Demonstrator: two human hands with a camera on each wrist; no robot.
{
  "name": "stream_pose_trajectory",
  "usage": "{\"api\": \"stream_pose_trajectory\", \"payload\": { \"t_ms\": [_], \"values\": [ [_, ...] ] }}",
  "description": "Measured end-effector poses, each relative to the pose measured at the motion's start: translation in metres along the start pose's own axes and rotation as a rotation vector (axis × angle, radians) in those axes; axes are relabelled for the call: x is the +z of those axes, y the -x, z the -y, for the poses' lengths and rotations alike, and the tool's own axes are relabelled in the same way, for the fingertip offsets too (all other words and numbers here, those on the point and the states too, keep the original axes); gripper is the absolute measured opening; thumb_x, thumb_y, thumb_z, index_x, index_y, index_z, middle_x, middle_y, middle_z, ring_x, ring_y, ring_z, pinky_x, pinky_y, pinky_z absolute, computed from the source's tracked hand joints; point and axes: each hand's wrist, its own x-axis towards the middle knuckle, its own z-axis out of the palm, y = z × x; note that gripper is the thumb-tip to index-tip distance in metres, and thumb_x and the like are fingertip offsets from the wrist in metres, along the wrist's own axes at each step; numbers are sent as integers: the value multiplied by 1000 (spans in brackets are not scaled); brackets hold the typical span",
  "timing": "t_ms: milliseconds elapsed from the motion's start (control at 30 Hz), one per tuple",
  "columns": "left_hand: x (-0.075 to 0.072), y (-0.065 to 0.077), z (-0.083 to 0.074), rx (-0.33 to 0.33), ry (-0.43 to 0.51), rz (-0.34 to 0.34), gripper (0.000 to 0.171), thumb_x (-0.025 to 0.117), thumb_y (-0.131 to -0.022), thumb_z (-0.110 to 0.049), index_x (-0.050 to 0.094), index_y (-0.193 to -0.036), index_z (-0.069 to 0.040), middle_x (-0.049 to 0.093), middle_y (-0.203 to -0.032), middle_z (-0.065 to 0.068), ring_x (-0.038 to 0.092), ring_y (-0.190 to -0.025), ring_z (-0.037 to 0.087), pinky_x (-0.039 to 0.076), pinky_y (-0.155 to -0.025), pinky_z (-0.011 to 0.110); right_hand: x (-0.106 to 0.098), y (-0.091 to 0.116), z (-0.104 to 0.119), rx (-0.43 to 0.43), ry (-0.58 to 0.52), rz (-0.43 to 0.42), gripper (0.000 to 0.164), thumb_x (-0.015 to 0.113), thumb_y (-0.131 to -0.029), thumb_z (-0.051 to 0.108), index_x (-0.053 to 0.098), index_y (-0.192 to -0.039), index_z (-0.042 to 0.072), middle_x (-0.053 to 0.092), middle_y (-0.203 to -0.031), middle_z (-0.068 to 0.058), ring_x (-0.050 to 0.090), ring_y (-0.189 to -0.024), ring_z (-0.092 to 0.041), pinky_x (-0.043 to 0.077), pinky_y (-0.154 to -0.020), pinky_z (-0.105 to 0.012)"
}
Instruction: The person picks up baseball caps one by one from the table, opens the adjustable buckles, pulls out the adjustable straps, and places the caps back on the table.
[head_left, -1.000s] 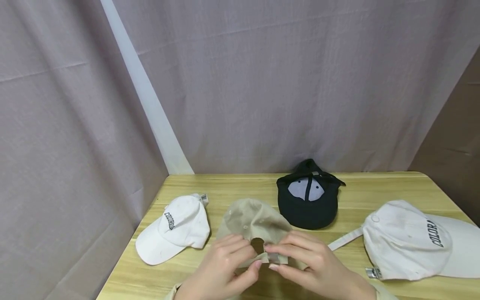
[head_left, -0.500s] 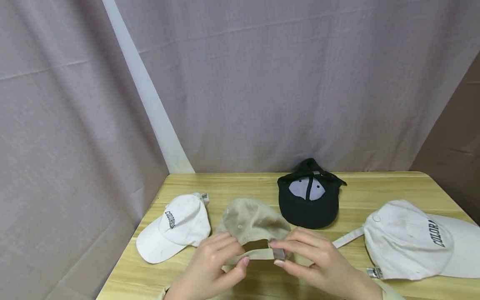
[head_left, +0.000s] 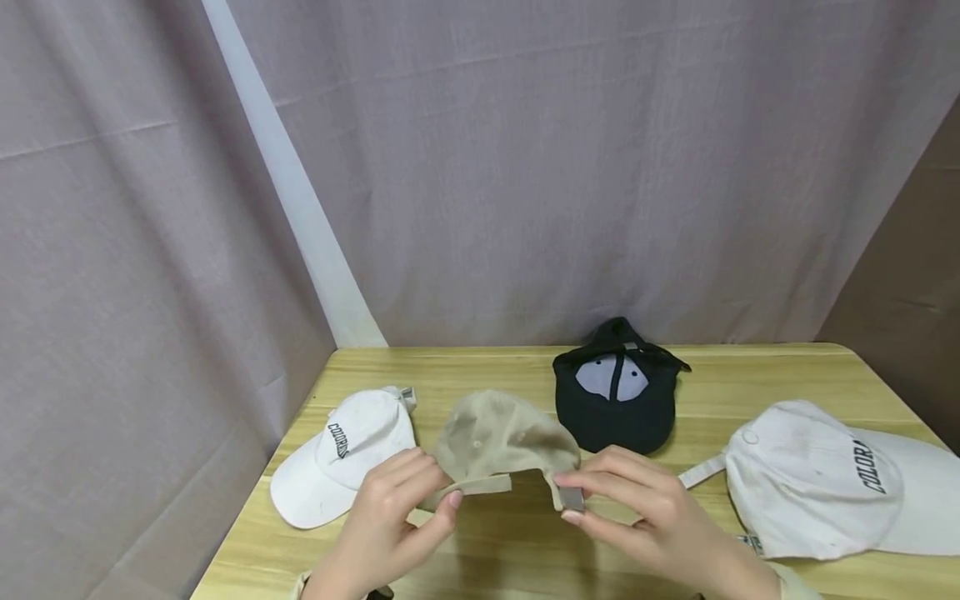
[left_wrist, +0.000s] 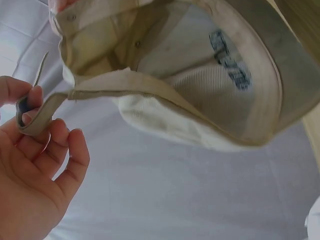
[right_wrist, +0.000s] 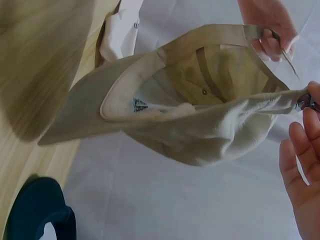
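Note:
A beige baseball cap (head_left: 502, 433) is held up over the table, its back opening toward me. My left hand (head_left: 390, 508) pinches the cap's loose adjusting strap (head_left: 483, 485) between thumb and forefinger, its free end pointing right. Between my right thumb and fingers sits the metal buckle (head_left: 572, 498) on the cap's other rear tab; the right hand (head_left: 645, 508) stands apart from the strap's end. In the left wrist view the cap's inside (left_wrist: 190, 55) shows, with dark stitching at the front. The right wrist view shows the brim (right_wrist: 85, 100) pointing away from the hands.
On the wooden table (head_left: 450, 367) a white cap (head_left: 367, 442) lies at the left, partly behind my left hand. A black cap (head_left: 622, 425) rests upturned at the back. Another white cap (head_left: 810, 483) lies at the right, its strap undone. Grey curtains (head_left: 525, 167) hang behind.
The beige strap has come out of the metal buckle. My left hand has moved left with the strap and the right hand slightly right, so a gap separates them.

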Motion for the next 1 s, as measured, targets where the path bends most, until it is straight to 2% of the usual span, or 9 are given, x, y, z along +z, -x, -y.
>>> {"api": "stream_pose_trajectory", "payload": {
  "t_ms": [300,667,833,900,1000],
  "values": [
    [-16,0,4,-17,12,-46,20,59,-93,-8,53,-75,-15,42,-68,-10,40,-63,4,34,-61,13,-13,-4,-3,-53,10,-2,23,71,-94,11,71,-101,-10,67,-90,-10,60,-77,-14,47,-65,-18],
    [-16,-1,-1,17,-5,-44,21,58,-94,-10,54,-74,-15,42,-68,-10,40,-63,3,32,-60,12,-16,-4,1,-31,4,26,23,71,-94,12,71,-101,-10,67,-90,-8,59,-78,-14,46,-65,-18],
    [-8,2,-6,42,-27,17,22,55,-97,-14,56,-75,-16,47,-69,-11,43,-64,3,35,-62,13,-16,0,3,10,-20,77,23,70,-95,12,71,-105,-9,65,-92,-6,58,-79,-11,45,-66,-16],
    [-3,5,-7,61,-44,64,23,54,-97,-16,55,-74,-17,47,-69,-11,43,-64,4,36,-62,13,-16,5,4,37,-22,114,24,70,-95,12,70,-108,-8,65,-94,-4,58,-80,-9,45,-68,-15],
    [5,11,-11,51,-67,161,25,52,-98,-19,54,-73,-19,46,-70,-13,43,-65,3,36,-63,13,-16,16,4,83,-6,182,24,70,-95,14,70,-112,-3,66,-98,-1,60,-84,-8,46,-72,-15]
  ]
}}
